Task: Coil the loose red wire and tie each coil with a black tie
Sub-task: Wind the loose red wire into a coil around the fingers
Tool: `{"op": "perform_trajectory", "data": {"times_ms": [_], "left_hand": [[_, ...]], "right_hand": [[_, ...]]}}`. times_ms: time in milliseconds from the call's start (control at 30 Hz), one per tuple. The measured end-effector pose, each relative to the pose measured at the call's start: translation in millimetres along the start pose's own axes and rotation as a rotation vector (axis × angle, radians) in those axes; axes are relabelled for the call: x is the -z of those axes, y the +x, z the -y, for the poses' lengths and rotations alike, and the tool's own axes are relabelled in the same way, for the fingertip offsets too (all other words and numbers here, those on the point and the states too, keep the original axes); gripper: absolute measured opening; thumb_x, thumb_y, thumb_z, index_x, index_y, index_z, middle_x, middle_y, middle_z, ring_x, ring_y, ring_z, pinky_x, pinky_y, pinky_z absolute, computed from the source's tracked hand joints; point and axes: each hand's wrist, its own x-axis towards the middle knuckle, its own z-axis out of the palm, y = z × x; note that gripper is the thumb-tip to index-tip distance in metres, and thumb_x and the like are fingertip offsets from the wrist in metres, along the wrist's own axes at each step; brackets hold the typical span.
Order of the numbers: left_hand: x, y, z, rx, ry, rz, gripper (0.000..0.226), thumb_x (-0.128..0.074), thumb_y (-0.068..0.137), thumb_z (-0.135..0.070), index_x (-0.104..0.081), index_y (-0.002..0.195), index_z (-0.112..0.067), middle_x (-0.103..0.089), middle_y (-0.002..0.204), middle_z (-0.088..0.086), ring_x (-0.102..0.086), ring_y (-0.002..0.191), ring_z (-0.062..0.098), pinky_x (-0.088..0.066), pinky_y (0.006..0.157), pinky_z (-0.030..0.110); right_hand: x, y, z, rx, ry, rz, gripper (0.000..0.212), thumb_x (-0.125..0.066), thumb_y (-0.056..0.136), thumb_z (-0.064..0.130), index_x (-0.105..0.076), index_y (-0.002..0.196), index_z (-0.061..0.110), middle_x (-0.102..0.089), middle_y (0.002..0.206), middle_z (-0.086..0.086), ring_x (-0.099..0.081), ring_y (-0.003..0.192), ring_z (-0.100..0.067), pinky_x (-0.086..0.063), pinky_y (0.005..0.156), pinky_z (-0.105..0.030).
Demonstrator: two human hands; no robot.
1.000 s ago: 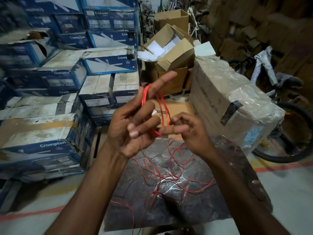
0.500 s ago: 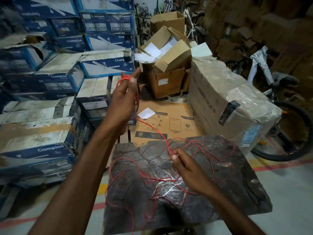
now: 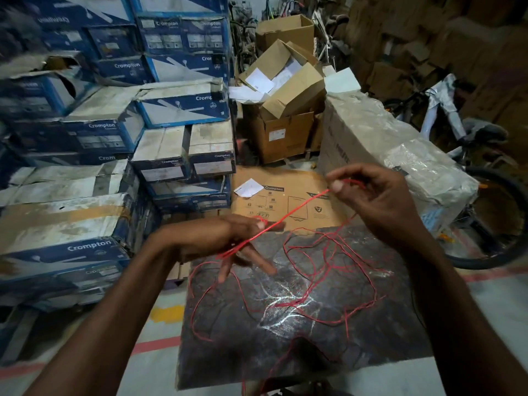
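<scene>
A thin red wire [image 3: 294, 212] runs taut between my two hands. My left hand [image 3: 228, 241] is at centre, over the near-left part of the dark slab, with turns of the wire wound around its spread fingers. My right hand [image 3: 374, 201] is raised to the right and pinches the wire between thumb and forefinger. The rest of the wire lies in a loose tangle [image 3: 323, 281] on the dark marbled slab [image 3: 385, 338]. I see no black tie.
Stacked blue and white fan boxes [image 3: 94, 132] fill the left. A flat brown carton [image 3: 285, 201] lies beyond the slab. Open cardboard boxes [image 3: 283, 90] stand behind, a plastic-wrapped box [image 3: 385, 144] and a bicycle [image 3: 491, 218] at the right.
My left hand has dropped from high at the left to just above the slab. My right hand has lifted off the slab and pulled the wire up to the right.
</scene>
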Motion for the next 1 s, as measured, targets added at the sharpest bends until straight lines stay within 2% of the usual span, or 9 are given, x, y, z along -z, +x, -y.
{"op": "perform_trajectory", "data": {"times_ms": [67, 167, 300, 400, 467, 633, 767, 900, 1000], "left_hand": [[-8.6, -10.6, -4.2, -0.065, -0.304, 0.257, 0.049, -0.030, 0.108, -0.027, -0.035, 0.156, -0.018, -0.064, 0.123, 0.036, -0.062, 0.041, 0.020, -0.055, 0.098, 0.045], [-22.0, -17.8, -8.8, -0.259, -0.903, 0.539, 0.055, -0.021, 0.108, -0.017, -0.011, 0.159, 0.001, -0.055, 0.109, 0.055, -0.042, 0.031, 0.024, -0.056, 0.092, 0.056], [-22.8, -20.5, -8.8, -0.504, -0.712, 0.448, 0.060, -0.024, 0.109, -0.031, -0.005, 0.160, -0.007, -0.075, 0.105, 0.026, -0.029, 0.023, 0.020, -0.041, 0.110, 0.052], [-27.2, -21.0, -16.1, -0.640, -0.842, 0.563, 0.060, -0.021, 0.109, -0.033, 0.003, 0.161, -0.016, -0.074, 0.110, 0.025, -0.040, 0.024, 0.021, -0.035, 0.113, 0.056], [-28.7, -21.2, -20.1, -0.805, -0.953, 0.642, 0.057, -0.009, 0.109, -0.033, 0.022, 0.156, -0.030, -0.065, 0.122, 0.035, -0.064, 0.048, 0.037, -0.028, 0.115, 0.060], [-3.0, -13.4, -46.7, -0.922, -0.920, 0.344, 0.062, -0.023, 0.107, -0.038, -0.006, 0.162, -0.015, -0.070, 0.125, 0.016, -0.071, 0.104, 0.043, -0.011, 0.110, 0.074], [15.4, -16.4, -65.5, -0.962, -0.715, -0.226, 0.051, -0.019, 0.110, -0.040, -0.040, 0.149, -0.015, -0.069, 0.131, -0.004, -0.056, 0.131, 0.040, -0.035, 0.104, 0.075], [21.6, -3.4, -60.6, -0.694, -0.171, -0.698, 0.052, -0.022, 0.108, -0.047, -0.015, 0.158, -0.038, -0.059, 0.141, -0.015, -0.055, 0.134, 0.017, -0.034, 0.116, 0.052], [18.3, 14.9, -35.0, -0.462, 0.267, -0.701, 0.056, -0.024, 0.109, -0.040, -0.002, 0.160, -0.033, -0.055, 0.144, -0.010, -0.059, 0.118, -0.008, -0.044, 0.108, 0.025]], "right_hand": [[-5.9, 9.0, -1.7, 0.025, 0.025, -0.112, 0.017, -0.072, 0.095, 0.018, -0.073, 0.098, 0.034, -0.070, 0.087, -0.007, -0.052, 0.068, -0.046, -0.039, 0.068, -0.037], [-13.3, 19.0, -4.3, 0.040, 0.057, -0.218, 0.015, -0.071, 0.096, 0.015, -0.071, 0.096, 0.030, -0.071, 0.082, 0.013, -0.049, 0.068, -0.026, -0.041, 0.064, -0.032], [-26.0, 21.8, -17.8, -0.019, 0.129, -0.204, 0.007, -0.074, 0.092, 0.039, -0.075, 0.094, 0.032, -0.071, 0.086, -0.017, -0.055, 0.075, -0.028, -0.041, 0.071, -0.042], [-43.6, 14.9, -20.2, -0.071, 0.155, -0.085, 0.009, -0.066, 0.094, 0.034, -0.072, 0.090, 0.029, -0.069, 0.075, -0.001, -0.061, 0.070, -0.008, -0.047, 0.067, -0.020], [-61.7, 6.3, -19.8, -0.110, 0.172, -0.018, 0.018, -0.057, 0.101, 0.022, -0.068, 0.087, 0.022, -0.063, 0.067, 0.014, -0.053, 0.058, 0.004, -0.039, 0.057, -0.007], [-95.8, -30.9, -41.9, -0.294, 0.233, 0.103, 0.033, -0.045, 0.109, 0.031, -0.062, 0.081, 0.025, -0.045, 0.056, 0.014, -0.036, 0.046, -0.005, -0.030, 0.044, -0.023], [-103.4, -61.7, -51.8, -0.412, 0.247, 0.297, 0.037, -0.041, 0.106, 0.045, -0.061, 0.081, 0.027, -0.038, 0.056, 0.012, -0.032, 0.046, -0.005, -0.029, 0.045, -0.022], [-89.5, -66.3, -37.1, -0.335, 0.200, 0.416, 0.038, -0.044, 0.107, 0.045, -0.063, 0.082, 0.024, -0.034, 0.062, -0.010, -0.033, 0.055, -0.015, -0.029, 0.053, -0.027], [-69.2, -53.5, -14.7, -0.252, 0.092, 0.469, 0.029, -0.050, 0.105, 0.042, -0.068, 0.085, 0.029, -0.051, 0.070, -0.017, -0.045, 0.059, -0.030, -0.036, 0.055, -0.040]]}}
